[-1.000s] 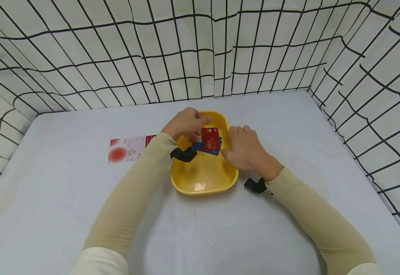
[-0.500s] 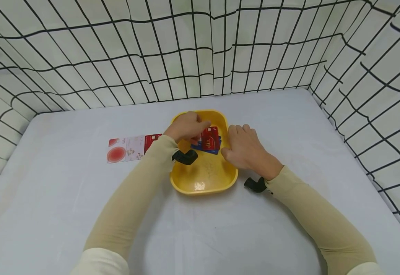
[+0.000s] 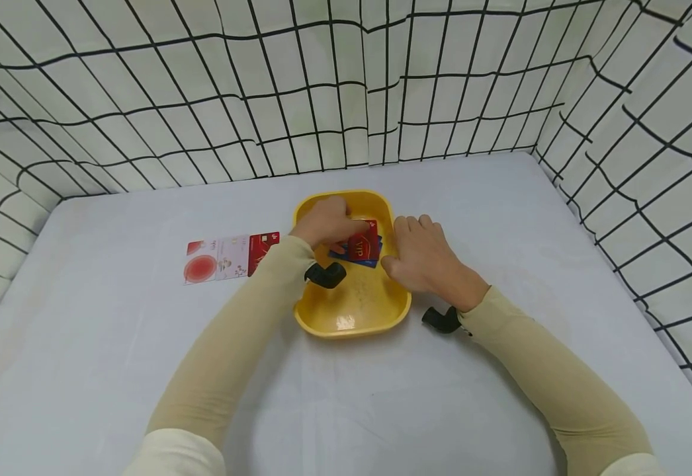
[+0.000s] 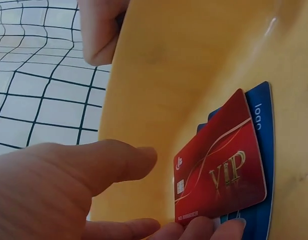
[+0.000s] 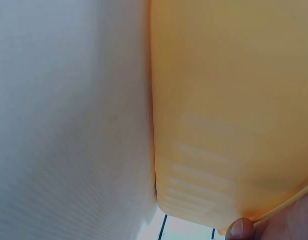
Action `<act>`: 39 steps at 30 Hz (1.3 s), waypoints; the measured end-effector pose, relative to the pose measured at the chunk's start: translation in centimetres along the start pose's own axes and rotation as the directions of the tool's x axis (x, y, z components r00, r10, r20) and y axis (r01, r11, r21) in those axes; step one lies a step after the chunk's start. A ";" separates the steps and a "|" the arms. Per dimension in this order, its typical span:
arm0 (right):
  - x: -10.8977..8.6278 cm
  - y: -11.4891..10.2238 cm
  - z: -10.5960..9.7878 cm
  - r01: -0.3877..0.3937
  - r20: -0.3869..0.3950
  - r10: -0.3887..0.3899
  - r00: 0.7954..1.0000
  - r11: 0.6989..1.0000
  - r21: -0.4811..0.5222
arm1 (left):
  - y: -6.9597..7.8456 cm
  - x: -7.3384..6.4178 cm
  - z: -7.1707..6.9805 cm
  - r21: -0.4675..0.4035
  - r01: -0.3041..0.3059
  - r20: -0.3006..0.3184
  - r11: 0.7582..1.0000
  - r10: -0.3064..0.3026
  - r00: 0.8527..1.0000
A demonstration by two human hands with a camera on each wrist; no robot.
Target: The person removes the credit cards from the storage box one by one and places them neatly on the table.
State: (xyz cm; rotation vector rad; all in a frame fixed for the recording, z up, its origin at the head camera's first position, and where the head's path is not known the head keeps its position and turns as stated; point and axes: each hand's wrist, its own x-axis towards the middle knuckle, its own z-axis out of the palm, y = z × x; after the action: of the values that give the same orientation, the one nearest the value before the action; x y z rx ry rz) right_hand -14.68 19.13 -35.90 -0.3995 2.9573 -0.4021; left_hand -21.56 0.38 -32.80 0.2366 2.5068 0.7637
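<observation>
A yellow plastic tray stands on the white table. Inside it lie a red VIP card and, partly under that, blue cards. My left hand reaches into the tray from the left. In the left wrist view its fingertips touch the lower edge of the red card, while the thumb is held apart from it. My right hand grips the tray's right rim, and in the right wrist view a fingertip shows at that rim.
Left of the tray a red card and pale pink-and-white cards lie in a row on the table. Black wire grid panels enclose the back and sides.
My left hand has moved slightly right and down toward the red VIP card, uncovering more of the red card on the table. The right hand stays at the rim.
</observation>
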 end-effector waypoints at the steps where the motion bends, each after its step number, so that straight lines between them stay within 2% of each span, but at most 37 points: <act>1: 0.0 0.0 0.0 0.000 -0.001 0.000 1.000 1.000 0.000 | 0.0 0.0 0.1 0.006 -0.004 0.003 1.000 0.004 1.000; 12: 0.0 0.1 -0.1 0.004 -0.006 -0.004 1.000 1.000 0.002 | 0.7 0.5 1.1 0.175 -0.002 -0.046 0.985 0.010 0.999; 22: -0.1 0.0 -0.2 0.003 0.008 -0.003 1.000 1.000 0.004 | 0.4 0.5 1.2 0.101 -0.012 -0.028 0.995 0.015 0.999; 39: 0.0 0.0 0.0 -0.002 0.000 0.002 1.000 1.000 0.003 | 0.3 0.5 1.2 0.079 -0.019 -0.004 0.997 0.019 1.000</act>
State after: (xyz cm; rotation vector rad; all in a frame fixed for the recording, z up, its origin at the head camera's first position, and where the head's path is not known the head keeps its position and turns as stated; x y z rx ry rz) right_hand -14.65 19.16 -35.92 -0.3964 2.9567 -0.4069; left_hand -21.37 1.34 -33.75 0.2871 2.5452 0.6734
